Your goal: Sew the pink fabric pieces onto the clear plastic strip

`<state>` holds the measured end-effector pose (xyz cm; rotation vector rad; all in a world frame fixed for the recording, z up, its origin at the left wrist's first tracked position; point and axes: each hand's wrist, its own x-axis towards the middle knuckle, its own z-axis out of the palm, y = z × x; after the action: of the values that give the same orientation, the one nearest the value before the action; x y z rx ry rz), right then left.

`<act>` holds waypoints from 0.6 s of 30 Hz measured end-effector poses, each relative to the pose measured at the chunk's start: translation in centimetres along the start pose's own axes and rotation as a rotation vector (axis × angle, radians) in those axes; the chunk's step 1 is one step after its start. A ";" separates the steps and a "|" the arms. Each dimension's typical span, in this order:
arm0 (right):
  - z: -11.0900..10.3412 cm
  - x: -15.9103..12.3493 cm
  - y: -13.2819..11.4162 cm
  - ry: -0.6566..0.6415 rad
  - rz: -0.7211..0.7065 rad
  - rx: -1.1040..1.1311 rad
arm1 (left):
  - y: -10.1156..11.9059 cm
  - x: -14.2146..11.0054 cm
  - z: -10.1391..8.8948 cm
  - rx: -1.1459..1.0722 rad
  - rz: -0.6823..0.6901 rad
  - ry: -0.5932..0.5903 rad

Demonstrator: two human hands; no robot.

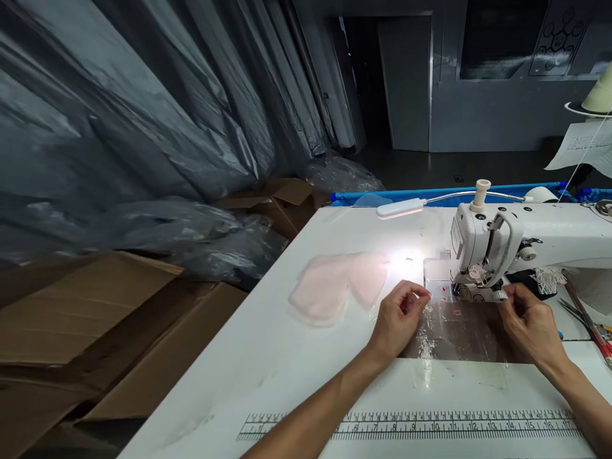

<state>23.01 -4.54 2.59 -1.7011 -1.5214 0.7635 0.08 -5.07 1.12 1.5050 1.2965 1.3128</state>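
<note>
My left hand (399, 317) is closed in a pinch at the left of the sewing machine (482, 245), fingertips just left of the presser foot (461, 293). What it pinches is too thin or sheer to make out. My right hand (533, 322) is on the other side of the needle area, its fingers curled and pressed together; anything in them is hidden. Between the hands lies a glossy brown panel (466, 335) with a clear, shiny surface. Sheer pale pink fabric pieces (325, 287) lie flat on the white table (248, 357), left of my left hand.
A printed ruler (411, 425) runs along the table's front. A lit lamp (401, 208) shines behind the left hand. Scissors (574, 313) and a red-handled tool (603, 347) lie at right. Cardboard boxes (95, 312) and plastic sheeting (215, 236) stand beyond the left edge.
</note>
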 end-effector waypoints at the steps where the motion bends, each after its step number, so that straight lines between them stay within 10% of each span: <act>1: -0.2 -0.3 -0.4 -0.158 0.114 0.058 | 0.0 -0.4 0.3 0.097 0.166 -0.044; 4: 0.3 -1.3 -1.3 -0.645 0.371 0.274 | 0.6 -2.1 1.5 0.215 0.620 -0.270; 8: 2.0 -2.4 -1.9 -0.736 0.231 0.319 | 1.9 -3.5 2.1 0.118 0.851 -0.463; 12: 3.1 -3.6 -2.9 -0.960 0.081 0.370 | 3.2 -2.6 0.2 0.088 0.704 -0.465; 18: 1.0 -3.2 -3.9 -1.394 0.053 0.436 | 3.6 -1.5 -2.5 0.122 0.150 -0.841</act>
<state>19.61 -7.37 5.11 -0.7631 -1.8451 2.3835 -1.53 -7.49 4.73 1.9604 0.7247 0.5459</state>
